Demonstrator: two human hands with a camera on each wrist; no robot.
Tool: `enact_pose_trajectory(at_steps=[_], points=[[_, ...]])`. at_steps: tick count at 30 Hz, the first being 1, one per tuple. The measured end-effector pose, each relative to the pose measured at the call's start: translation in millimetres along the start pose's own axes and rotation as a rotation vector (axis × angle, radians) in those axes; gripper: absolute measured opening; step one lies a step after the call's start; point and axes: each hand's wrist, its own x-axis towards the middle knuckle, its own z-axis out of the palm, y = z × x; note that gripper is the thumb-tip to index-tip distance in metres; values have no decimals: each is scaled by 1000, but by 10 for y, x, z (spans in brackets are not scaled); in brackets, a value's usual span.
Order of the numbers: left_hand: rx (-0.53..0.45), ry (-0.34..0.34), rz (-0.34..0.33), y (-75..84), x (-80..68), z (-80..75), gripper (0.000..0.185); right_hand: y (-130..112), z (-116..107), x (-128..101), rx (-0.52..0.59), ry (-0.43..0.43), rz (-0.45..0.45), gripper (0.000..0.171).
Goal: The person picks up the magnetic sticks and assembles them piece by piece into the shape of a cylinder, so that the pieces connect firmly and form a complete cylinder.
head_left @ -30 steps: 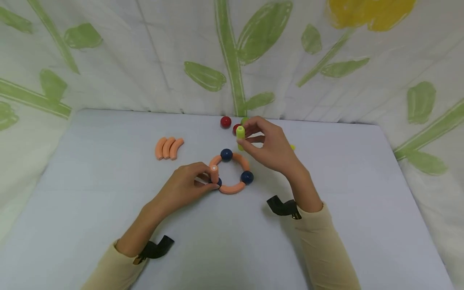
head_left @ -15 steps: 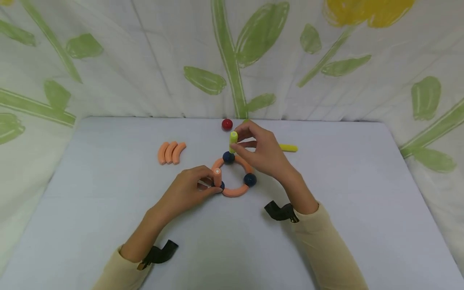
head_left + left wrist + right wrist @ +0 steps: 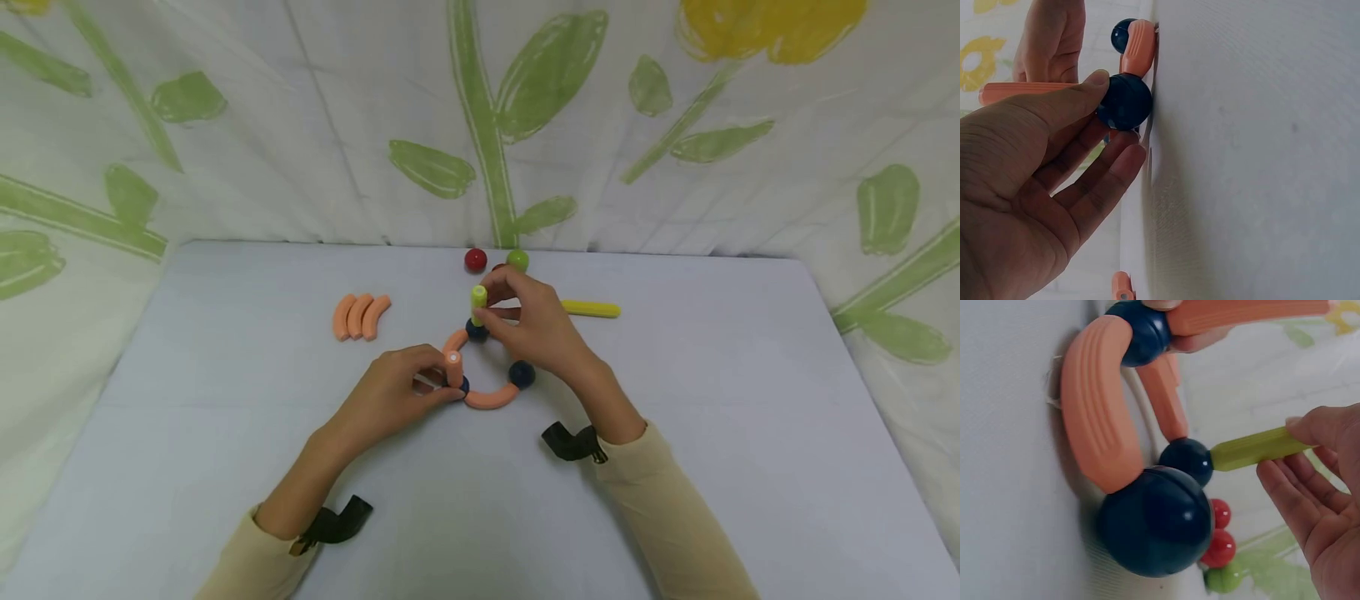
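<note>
1. Left hand (image 3: 390, 392): fingers and thumb curled round an upright orange stick (image 3: 453, 368), holding it on end upon the near-left navy ball (image 3: 462, 385) of the ring (image 3: 491, 397).
2. Right hand (image 3: 536, 329): fingertips pinching a green stick (image 3: 478, 305) near its top, lower end touching the far navy ball (image 3: 475, 332) of the ring, as seen closer from the right wrist (image 3: 1257, 449).
3. Ring itself: flat on the desk (image 3: 225, 400), built of curved orange pieces joined by 3 navy balls; far-right arc hidden behind the right hand, so cannot tell whether closed there.
4. Third navy ball (image 3: 522, 373): on the ring's right side, bare, no stick on it.
5. Left of the ring and well apart: 3 spare curved orange pieces (image 3: 361, 316), side by side.
6. Beyond the ring, near the far desk edge: a red ball (image 3: 475, 260) and a green ball (image 3: 517, 260); another red one just behind the right hand, mostly hidden.
7. Right of the ring, past the right hand: a yellow stick (image 3: 592, 309) lying flat.
8. Step in hand, by the look of it: standing the green stick upright on the far ball, second post after the orange one.
9. Next move, as a judgement: calls for a steady plumb alignment before loosening the pinch, and a gentle release so neither post tips nor drags the ring out of shape.
</note>
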Motion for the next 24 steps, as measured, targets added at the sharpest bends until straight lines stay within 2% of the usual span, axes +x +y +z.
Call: enact_pose_trajectory(at_steps=[24], points=[[-14, -1, 13, -27, 20, -5, 17, 10, -16, 4, -15, -24, -16, 27]])
